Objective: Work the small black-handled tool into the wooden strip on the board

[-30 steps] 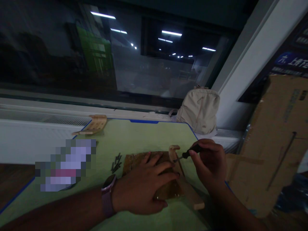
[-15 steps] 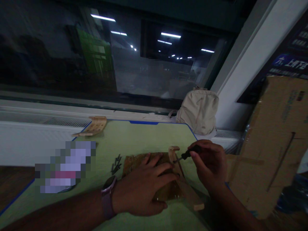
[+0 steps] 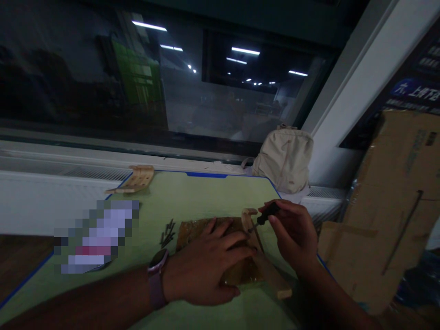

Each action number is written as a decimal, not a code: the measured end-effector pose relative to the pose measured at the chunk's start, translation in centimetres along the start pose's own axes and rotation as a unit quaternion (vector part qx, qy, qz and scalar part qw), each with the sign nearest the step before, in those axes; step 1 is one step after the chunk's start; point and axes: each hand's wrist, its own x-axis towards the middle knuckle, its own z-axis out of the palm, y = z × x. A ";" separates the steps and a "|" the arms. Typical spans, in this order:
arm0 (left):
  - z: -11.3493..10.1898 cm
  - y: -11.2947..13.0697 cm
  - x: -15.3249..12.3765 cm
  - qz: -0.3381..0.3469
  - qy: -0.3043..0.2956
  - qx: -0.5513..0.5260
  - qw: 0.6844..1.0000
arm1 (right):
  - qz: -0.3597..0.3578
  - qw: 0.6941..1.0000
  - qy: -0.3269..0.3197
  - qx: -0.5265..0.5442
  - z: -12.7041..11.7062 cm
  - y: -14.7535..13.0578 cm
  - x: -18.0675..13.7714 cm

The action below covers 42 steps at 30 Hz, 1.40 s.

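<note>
My left hand lies with its fingers spread over a brown, shiny-wrapped flat piece, fingertips reaching a curved wooden piece. In my right hand is a screwdriver with a black handle, gripped between thumb and fingers. Its thin shaft slants down to the left and its tip meets the wooden piece near the hooked upper end. Whether a screw sits under the tip is too dark to tell. Several dark screws lie in a loose pile left of the brown piece.
The green table has a blue edge. Another curved wooden part rests at its far left corner, near a pixelated object. A beige backpack leans by the window, and a large cardboard box stands at the right.
My right hand has shifted slightly left and the screwdriver handle now stands a little steeper. My left hand stays on the brown piece.
</note>
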 end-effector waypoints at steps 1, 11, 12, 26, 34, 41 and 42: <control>0.0 0.0 0.0 0.000 -0.003 0.001 1.000 | 0.001 1.000 0.013 0.001 0.0 0.2 0.0; 0.3 -0.2 -0.1 0.005 0.007 0.005 1.000 | -0.031 0.999 0.019 -0.028 0.1 -0.1 0.0; 0.3 -0.2 -0.1 0.005 0.008 0.007 1.000 | -0.027 0.999 0.017 -0.026 0.1 -0.3 0.0; -0.1 0.1 0.0 -0.001 -0.007 0.009 1.000 | 0.021 0.999 -0.015 0.022 0.0 -0.2 -0.2; -0.1 0.2 0.0 -0.002 -0.004 0.014 1.000 | -0.013 1.000 0.013 0.012 0.0 -0.3 0.1; 0.0 0.1 -0.1 -0.003 -0.008 0.012 1.000 | -0.052 0.996 -0.022 -0.068 -0.6 0.1 0.2; 0.1 0.1 -0.1 -0.001 -0.006 0.012 1.000 | -0.050 0.996 -0.031 -0.070 -0.7 0.0 0.1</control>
